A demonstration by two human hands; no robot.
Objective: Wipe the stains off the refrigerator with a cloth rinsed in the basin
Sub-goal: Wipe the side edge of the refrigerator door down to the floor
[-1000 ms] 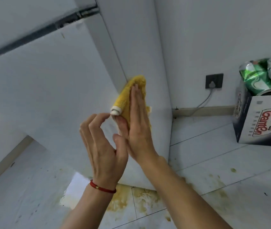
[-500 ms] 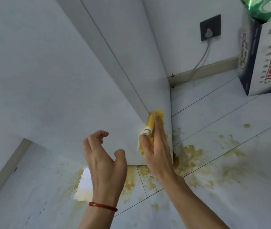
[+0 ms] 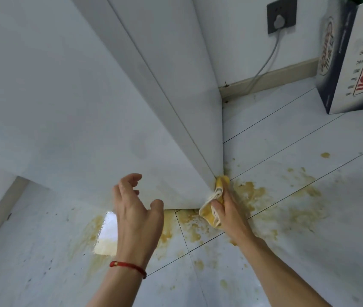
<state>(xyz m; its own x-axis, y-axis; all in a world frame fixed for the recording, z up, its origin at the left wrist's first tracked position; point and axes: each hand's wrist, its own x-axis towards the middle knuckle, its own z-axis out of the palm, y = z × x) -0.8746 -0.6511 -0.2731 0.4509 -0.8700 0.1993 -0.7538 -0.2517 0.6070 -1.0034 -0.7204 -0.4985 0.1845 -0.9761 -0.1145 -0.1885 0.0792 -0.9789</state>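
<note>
Pressing the yellow cloth [image 3: 215,204] against the refrigerator [image 3: 109,107] at its bottom corner, your right hand [image 3: 229,209] grips it with curled fingers. At 9 o'clock, your left hand [image 3: 135,213] hovers, fingers loosely curled, empty.

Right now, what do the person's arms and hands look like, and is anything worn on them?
Both forearms are bare, with no sleeves in view, and neither hand wears a glove. The left hand has a thin red cord bracelet around its wrist, with a small bead on it. The right hand and its wrist carry nothing: no ring, watch or band shows.
</note>
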